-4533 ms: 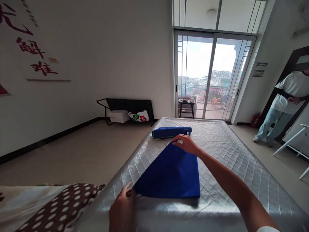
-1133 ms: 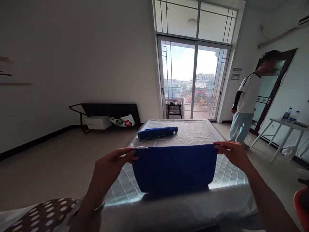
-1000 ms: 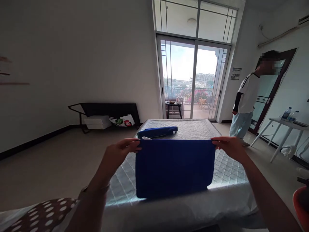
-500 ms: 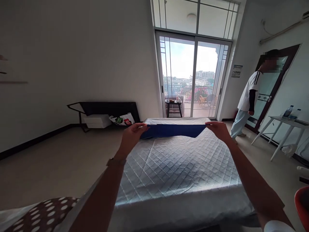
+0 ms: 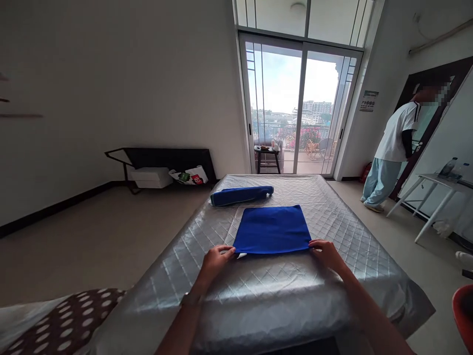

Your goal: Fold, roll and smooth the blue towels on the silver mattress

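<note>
A blue cloth [image 5: 272, 230] lies spread nearly flat over the silver quilted cover [image 5: 177, 268] of a table-like surface. My left hand [image 5: 218, 258] pinches its near left corner, where a small white tag shows beside the fingers. At the near right corner, my right hand [image 5: 326, 253] pinches the edge between thumb and fingers. Beyond the cloth, toward the far left, rests a folded or rolled blue cloth bundle [image 5: 242, 195], touched by neither hand.
A person [image 5: 391, 133] in white stands bent near the door at right, by a white side table [image 5: 439, 181] with bottles. A red chair [image 5: 462, 310] is at lower right, brown polka-dot fabric [image 5: 70, 318] at lower left. A black rack [image 5: 166, 162] stands by the wall.
My hands have come down and nearer with the blue cloth, which now lies on the silver cover instead of hanging. The bundle behind has come into view. The person has bent toward the door.
</note>
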The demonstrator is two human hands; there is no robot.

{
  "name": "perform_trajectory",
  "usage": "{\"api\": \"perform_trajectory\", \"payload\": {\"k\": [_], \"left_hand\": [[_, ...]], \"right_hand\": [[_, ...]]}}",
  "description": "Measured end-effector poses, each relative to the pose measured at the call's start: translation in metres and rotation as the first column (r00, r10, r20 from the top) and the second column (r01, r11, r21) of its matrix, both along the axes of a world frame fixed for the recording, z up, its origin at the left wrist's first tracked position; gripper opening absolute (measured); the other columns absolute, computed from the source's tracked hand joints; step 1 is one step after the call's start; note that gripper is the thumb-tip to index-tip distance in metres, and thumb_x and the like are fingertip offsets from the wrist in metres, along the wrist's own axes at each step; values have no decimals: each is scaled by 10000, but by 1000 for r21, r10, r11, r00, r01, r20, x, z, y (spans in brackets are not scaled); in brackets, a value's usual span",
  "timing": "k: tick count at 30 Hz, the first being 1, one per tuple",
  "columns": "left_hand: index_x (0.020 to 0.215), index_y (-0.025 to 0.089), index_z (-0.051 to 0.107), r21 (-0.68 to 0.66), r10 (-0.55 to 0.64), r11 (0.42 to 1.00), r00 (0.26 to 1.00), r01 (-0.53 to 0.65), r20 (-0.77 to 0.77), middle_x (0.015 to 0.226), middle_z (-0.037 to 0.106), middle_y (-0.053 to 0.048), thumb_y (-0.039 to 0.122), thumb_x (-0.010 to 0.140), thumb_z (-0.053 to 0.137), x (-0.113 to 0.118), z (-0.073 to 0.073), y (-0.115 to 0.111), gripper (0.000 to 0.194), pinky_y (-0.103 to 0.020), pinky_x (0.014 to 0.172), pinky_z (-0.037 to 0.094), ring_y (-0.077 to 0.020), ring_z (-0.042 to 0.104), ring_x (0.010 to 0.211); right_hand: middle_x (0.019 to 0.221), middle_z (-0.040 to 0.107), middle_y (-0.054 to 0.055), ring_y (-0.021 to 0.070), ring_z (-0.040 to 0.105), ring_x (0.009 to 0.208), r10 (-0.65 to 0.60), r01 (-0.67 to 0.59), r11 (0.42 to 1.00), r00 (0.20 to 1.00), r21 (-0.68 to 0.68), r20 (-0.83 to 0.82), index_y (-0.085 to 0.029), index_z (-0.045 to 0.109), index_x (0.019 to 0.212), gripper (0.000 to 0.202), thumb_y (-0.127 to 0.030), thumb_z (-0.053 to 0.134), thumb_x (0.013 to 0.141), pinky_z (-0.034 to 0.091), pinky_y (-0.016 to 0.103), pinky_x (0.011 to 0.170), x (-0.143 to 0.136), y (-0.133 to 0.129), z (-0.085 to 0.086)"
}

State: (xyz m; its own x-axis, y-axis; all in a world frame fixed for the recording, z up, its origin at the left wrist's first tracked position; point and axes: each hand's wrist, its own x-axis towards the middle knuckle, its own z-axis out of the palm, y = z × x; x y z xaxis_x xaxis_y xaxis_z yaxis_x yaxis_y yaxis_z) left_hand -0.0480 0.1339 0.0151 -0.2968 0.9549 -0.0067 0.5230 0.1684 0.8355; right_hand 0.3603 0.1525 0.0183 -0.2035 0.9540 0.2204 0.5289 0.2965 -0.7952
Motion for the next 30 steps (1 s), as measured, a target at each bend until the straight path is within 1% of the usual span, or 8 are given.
{"api": "perform_trajectory", "payload": {"k": [6,13,18,22,25,27,29,30], "left_hand": [[785,191,753,-44,-14,999,999,12,-36,715,775,-53,505,666,642,0,1,-13,354,-335,741,551,-293,749,802],[814,214,746,-7,-26,1000,995,26,-92,825,787,-44,438,711,592,1,2,-33,291,-306,739,546,-257,745,790],[896,201,745,43,-5,999,961,18,-278,969,756,-76,357,797,536,3,-12,-44,279,-304,799,542,-216,722,817],[946,194,735,76,66,996,888,-35,-455,1000,720,-84,290,888,474,11,-21,-48,285,-296,800,522,-204,702,859],[1011,205,725,154,99,988,830,-16,-549,1044,704,-76,291,946,441,34,-17,-41,303,-301,816,513,-197,690,882],[1034,207,721,181,5,976,810,125,-586,1068,704,-71,273,968,431,64,-9,-31,305,-304,868,508,-190,682,934],[1058,217,721,161,-155,933,764,321,-627,1110,708,-67,261,976,438,105,-2,-17,298,-315,930,500,-191,669,1018],[1093,219,718,139,-208,913,730,384,-650,1159,704,-72,273,981,443,127,-1,-10,302,-336,957,497,-203,660,1063]], "right_hand": [[1051,768,68,217,738,824,50,-58,997,992,60,116,-227,794,864,237,-168,572,807,598,382,825,4,-9,0],[991,768,77,243,719,942,59,-80,991,980,104,192,-235,803,879,286,-149,533,842,570,400,885,4,-27,-2],[1078,749,85,224,711,976,89,-112,991,964,77,250,-235,799,995,315,-177,507,890,557,357,888,5,-41,3],[1052,758,71,236,689,1013,65,-105,991,923,87,378,-246,800,979,281,-305,528,942,525,381,950,0,-39,13],[1116,753,78,248,662,1091,-13,-50,990,901,133,434,-235,784,1046,347,-348,460,993,489,406,1011,-14,-27,21],[1268,699,92,244,608,1217,-74,0,987,891,162,447,-203,719,1216,392,-330,408,1014,447,399,1074,-30,-14,22],[1442,574,120,244,494,1364,-110,38,988,860,152,498,-137,590,1389,460,-320,386,1020,371,395,1150,-48,-1,19],[1510,493,137,250,426,1421,-114,54,991,835,126,538,-97,520,1446,501,-321,381,1020,327,396,1181,-56,5,15]]}}
